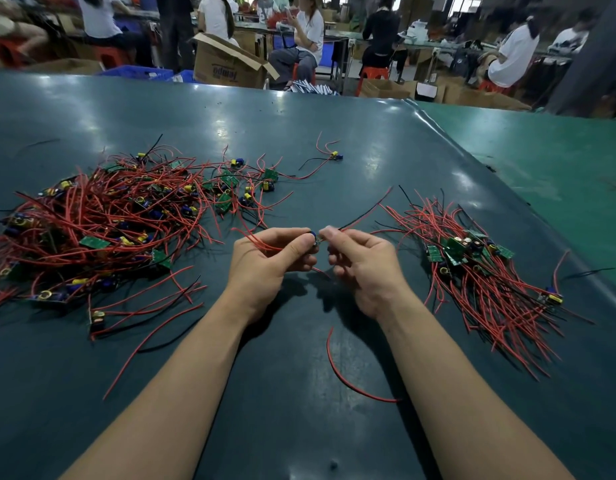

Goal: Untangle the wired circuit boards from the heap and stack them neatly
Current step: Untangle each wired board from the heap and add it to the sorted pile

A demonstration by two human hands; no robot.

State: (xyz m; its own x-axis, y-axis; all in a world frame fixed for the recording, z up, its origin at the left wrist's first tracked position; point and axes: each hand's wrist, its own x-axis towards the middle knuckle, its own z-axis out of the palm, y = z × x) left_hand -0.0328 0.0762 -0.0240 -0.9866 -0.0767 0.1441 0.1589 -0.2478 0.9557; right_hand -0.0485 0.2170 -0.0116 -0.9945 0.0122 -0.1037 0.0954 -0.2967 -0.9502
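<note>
Both hands pinch one small wired circuit board (315, 238) above the middle of the dark counter (299, 140).

The left hand (265, 261) has thumb and curled fingers (292, 252) closed on the board's left side, red wires looping out over its knuckles; the right hand (363, 263) nips the other side between thumb and forefinger, the rest of its fingers curled under, with a red and a black lead running up and right from the grip. The tangled heap (102, 216) of boards and red wire lies to the left, the sorted stack (473, 261) to the right with its wires fanned toward the near edge. Bare counter lies between the two piles and beneath the forearms, crossed by one loose red wire (348, 375). A stray board (335, 156) sits apart farther back. The counter's right edge meets a green surface (542, 150).
</note>
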